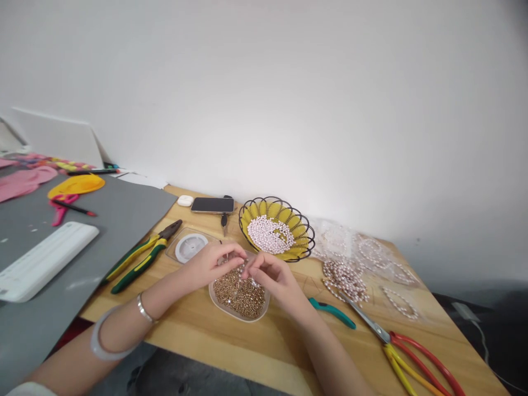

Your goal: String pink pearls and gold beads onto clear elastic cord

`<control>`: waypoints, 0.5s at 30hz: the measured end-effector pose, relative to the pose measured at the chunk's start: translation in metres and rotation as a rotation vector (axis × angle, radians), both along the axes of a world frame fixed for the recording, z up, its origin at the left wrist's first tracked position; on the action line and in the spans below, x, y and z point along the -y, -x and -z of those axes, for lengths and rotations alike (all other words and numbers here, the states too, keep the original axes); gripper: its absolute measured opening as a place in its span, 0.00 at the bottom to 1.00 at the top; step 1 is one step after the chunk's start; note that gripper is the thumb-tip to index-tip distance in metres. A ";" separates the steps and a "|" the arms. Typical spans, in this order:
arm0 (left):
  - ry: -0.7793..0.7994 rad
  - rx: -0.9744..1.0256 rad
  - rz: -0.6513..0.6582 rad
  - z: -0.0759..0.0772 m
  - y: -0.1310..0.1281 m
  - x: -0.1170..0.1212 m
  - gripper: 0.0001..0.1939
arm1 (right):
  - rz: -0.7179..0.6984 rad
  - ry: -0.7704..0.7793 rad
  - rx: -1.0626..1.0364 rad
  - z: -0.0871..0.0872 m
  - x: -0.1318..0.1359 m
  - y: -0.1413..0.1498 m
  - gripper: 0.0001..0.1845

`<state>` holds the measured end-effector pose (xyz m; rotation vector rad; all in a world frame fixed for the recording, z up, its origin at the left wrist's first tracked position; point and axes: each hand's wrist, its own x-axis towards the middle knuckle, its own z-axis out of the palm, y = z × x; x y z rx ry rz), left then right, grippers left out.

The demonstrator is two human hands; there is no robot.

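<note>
Above a clear plastic tub of gold beads (239, 291), both hands are held close together with fingertips pinched. My left hand (218, 264) is closed, thumb against fingers; whatever is in the pinch is too small to make out. Just to its right, my right hand (277, 278) is closed in the same way, a few pale beads showing beneath its fingers. A thin thread may run down from the fingertips, but I cannot tell for sure. Behind the hands stands a black wire basket with a yellow lining (303, 242), holding loose pale pink beads (268, 234).
Green-and-yellow pliers (142, 256) and a white spool (191, 247) lie left. A phone (212, 205) and white case (185, 201) sit behind. Right are bead strands (344, 279), a teal handle (333, 312) and red-and-yellow-handled scissors (388, 335). A grey mat (124, 203) covers the left side.
</note>
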<state>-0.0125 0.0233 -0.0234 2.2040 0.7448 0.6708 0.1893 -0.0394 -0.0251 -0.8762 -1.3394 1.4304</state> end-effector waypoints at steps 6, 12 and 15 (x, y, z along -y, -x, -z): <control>-0.323 -0.140 0.192 0.005 -0.003 -0.003 0.06 | 0.127 -0.046 -0.062 0.001 -0.003 -0.003 0.13; -0.417 -0.250 0.225 0.019 -0.005 -0.003 0.08 | 0.170 -0.052 -0.052 0.003 -0.003 -0.002 0.14; -0.399 -0.265 0.214 0.021 -0.005 -0.003 0.07 | 0.156 -0.041 -0.041 0.001 -0.002 0.000 0.14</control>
